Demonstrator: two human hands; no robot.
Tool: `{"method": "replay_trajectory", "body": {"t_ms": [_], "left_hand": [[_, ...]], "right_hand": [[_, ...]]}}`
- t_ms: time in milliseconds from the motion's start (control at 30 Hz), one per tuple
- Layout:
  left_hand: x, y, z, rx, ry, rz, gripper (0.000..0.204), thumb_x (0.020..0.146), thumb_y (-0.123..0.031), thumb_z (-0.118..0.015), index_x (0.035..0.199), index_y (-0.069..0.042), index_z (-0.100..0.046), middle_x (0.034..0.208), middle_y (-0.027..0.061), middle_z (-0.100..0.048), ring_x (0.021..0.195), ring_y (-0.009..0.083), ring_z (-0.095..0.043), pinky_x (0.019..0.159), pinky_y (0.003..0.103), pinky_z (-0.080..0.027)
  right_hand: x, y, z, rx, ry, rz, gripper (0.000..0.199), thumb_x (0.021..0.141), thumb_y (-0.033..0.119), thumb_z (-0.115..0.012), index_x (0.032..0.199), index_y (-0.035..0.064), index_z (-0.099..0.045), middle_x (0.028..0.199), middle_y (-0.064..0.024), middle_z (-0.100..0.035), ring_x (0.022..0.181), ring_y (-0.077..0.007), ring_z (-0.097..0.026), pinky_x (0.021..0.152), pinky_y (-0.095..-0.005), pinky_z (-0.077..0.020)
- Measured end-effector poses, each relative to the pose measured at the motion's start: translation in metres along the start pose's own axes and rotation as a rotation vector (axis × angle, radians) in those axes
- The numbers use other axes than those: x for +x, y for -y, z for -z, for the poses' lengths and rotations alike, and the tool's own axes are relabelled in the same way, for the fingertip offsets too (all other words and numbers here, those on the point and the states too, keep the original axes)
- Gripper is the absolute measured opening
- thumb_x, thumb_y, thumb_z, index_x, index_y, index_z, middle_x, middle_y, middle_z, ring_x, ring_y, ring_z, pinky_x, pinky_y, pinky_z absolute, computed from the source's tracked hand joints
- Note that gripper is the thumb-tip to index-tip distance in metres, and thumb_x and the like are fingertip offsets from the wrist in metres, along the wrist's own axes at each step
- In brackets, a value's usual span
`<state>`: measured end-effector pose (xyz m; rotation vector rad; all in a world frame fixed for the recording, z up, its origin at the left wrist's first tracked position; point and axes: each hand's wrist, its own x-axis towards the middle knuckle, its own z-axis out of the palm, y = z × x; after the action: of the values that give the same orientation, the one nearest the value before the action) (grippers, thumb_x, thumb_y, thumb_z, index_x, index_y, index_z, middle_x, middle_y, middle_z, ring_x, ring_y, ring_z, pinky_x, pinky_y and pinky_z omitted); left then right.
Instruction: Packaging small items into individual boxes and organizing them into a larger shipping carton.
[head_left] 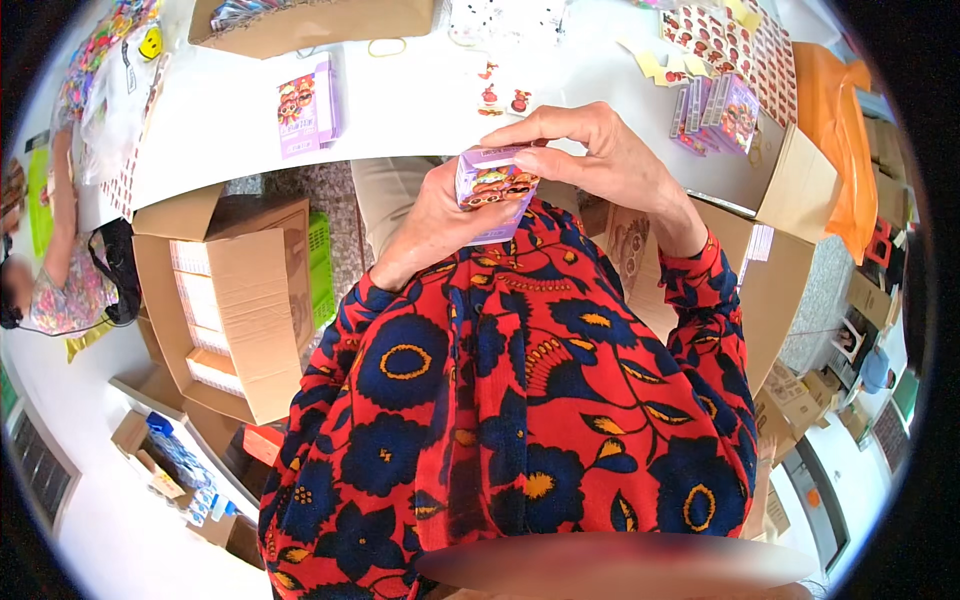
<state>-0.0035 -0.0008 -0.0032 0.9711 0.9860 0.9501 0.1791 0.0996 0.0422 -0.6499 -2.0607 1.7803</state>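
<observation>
A small purple cartoon-printed carton (498, 184) is held upright in front of my chest, just off the table's near edge. My left hand (432, 216) is closed around its lower part, with the thumb across the printed face. At the carton's top right corner, the thumb and fingers of my right hand (598, 150) are bent together on the upper edge. I cannot make out whether the top flap is raised. Another purple carton (308, 108) lies on the table to the left. Loose red cartoon stickers (490, 98) lie beyond my hands.
Several purple cartons (715, 112) stand grouped at the right, near sticker sheets (712, 38). A cardboard box of packets (310, 28) sits at the back of the white table (400, 95). Open cardboard cartons (255, 320) flank me. At far left is another person's arm (62, 200).
</observation>
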Motion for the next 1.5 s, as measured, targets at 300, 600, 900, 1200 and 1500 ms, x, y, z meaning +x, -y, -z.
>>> {"method": "replay_trajectory", "body": {"t_ms": [300, 600, 900, 1200, 1500], "left_hand": [[-0.004, -0.002, -0.007, -0.015, 0.013, 0.044, 0.038, 0.079, -0.002, -0.066, 0.115, 0.001, -0.054, 0.103, 0.0047, -0.063, 0.093, 0.0093, -0.057, 0.082, 0.025, -0.048], [-0.005, -0.005, -0.009, -0.106, -0.032, 0.06, 0.025, 0.081, -0.001, -0.064, 0.105, -0.001, -0.06, 0.096, 0.0029, -0.064, 0.086, 0.0094, -0.059, 0.076, 0.025, -0.049], [-0.008, -0.006, 0.002, -0.159, -0.059, 0.124, 0.025, 0.082, -0.002, -0.064, 0.106, -0.002, -0.061, 0.096, 0.0029, -0.065, 0.086, 0.0079, -0.059, 0.076, 0.023, -0.049], [-0.007, -0.005, 0.005, -0.137, -0.032, 0.096, 0.028, 0.08, -0.002, -0.067, 0.107, -0.001, -0.06, 0.097, 0.004, -0.065, 0.088, 0.0083, -0.059, 0.077, 0.023, -0.049], [0.005, -0.015, 0.01, 0.02, -0.211, -0.141, 0.04, 0.088, -0.013, -0.056, 0.124, -0.001, -0.045, 0.119, 0.0106, -0.053, 0.107, 0.0166, -0.053, 0.089, 0.031, -0.044]], "right_hand": [[0.003, 0.006, -0.01, -0.032, -0.167, -0.056, 0.015, 0.083, 0.004, -0.06, 0.095, 0.0005, -0.067, 0.089, -0.0058, -0.067, 0.077, -0.0098, -0.06, 0.074, -0.0244, -0.0482], [0.001, -0.003, -0.012, -0.114, -0.155, 0.114, 0.015, 0.085, 0.005, -0.059, 0.097, 0.0017, -0.067, 0.096, -0.0092, -0.067, 0.083, -0.0135, -0.062, 0.076, -0.0269, -0.049], [-0.009, -0.008, -0.021, 0.058, -0.067, 0.059, 0.032, 0.09, 0.01, -0.052, 0.121, 0.0027, -0.056, 0.123, -0.0131, -0.056, 0.116, -0.0239, -0.051, 0.099, -0.034, -0.0385], [-0.011, -0.022, -0.028, -0.191, -0.193, 0.197, 0.03, 0.087, 0.006, -0.055, 0.116, 0.0059, -0.061, 0.118, -0.0119, -0.058, 0.11, -0.0249, -0.054, 0.094, -0.0331, -0.0425], [-0.002, -0.04, -0.014, 0.198, -0.409, -0.053, 0.025, 0.09, 0.011, -0.053, 0.113, 0.0037, -0.061, 0.105, -0.0077, -0.063, 0.095, -0.0137, -0.058, 0.087, -0.028, -0.045]]}}
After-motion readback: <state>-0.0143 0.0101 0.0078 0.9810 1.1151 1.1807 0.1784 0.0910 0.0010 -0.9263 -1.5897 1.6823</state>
